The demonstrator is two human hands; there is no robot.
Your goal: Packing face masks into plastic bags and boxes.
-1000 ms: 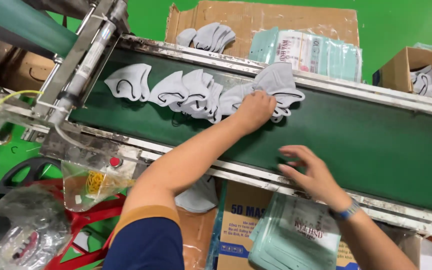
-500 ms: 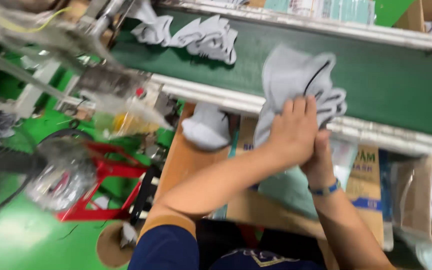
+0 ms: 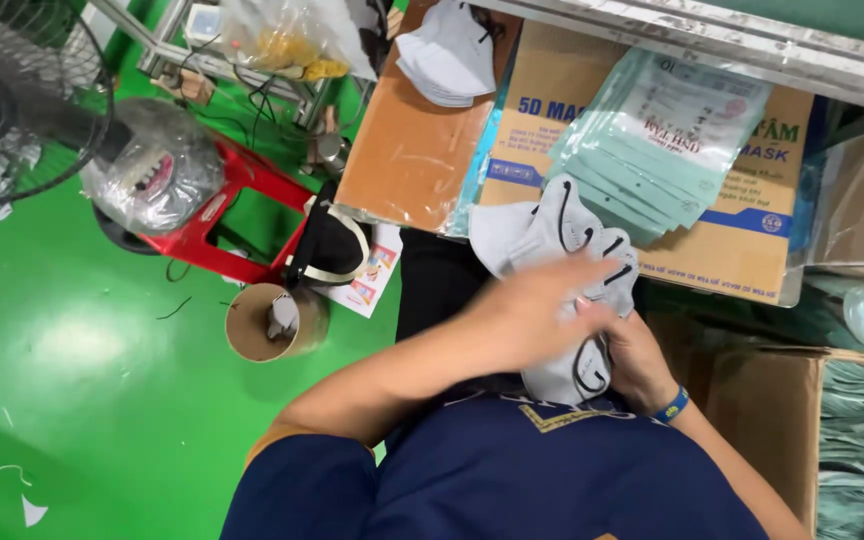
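Both my hands clamp one bunch of grey masks (image 3: 552,240) at my lap, left hand (image 3: 527,320) on top, right hand (image 3: 632,355) beneath, green pouches (image 3: 652,150) just beyond on the far box.

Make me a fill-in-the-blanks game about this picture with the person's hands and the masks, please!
1. Both hands, the left hand and the right hand, hold a bunch of grey ____ with black ear loops.
2. The floor is painted bright ____.
3. The small stool beside the fan is ____ in colour.
4. A stack of flat pale green packets lies on a ____ box.

Missing words: masks; green; red; cardboard
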